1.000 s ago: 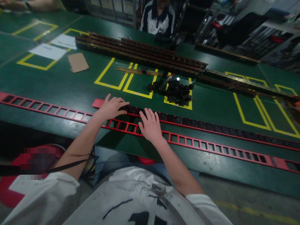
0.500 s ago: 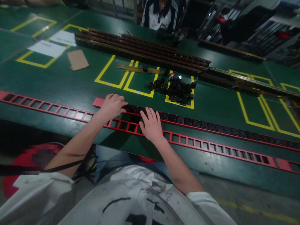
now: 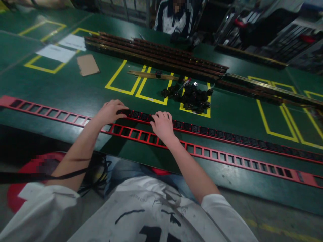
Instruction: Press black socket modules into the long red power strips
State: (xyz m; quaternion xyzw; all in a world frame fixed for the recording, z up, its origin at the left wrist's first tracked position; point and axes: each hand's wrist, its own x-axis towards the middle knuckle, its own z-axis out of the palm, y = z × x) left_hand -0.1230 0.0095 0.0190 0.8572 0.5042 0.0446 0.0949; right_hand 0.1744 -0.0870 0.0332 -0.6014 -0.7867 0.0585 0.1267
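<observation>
A long red strip fitted with black power sockets (image 3: 220,134) lies across the green table in front of me. My left hand (image 3: 111,112) is closed around its left end, thumb and fingers on either side, hiding that end. My right hand (image 3: 163,125) is farther along, its fingers bent over the strip and gripping it; a few sockets show between the hands. Nearer to me runs a second red strip (image 3: 205,153) with open rectangular cutouts, roughly parallel and passing under my forearms.
A pile of small black parts (image 3: 196,98) lies beyond the strip, beside thin yellowish sticks (image 3: 141,74). Several long dark rails (image 3: 156,55) lie farther back. Cardboard (image 3: 87,65) and white papers (image 3: 56,52) are at left. Across the table sits a person (image 3: 173,18).
My left hand has slid left to the end of the socket strip, uncovering more sockets. The fingers of my right hand have drawn closer together over the strip. The view has shifted slightly.
</observation>
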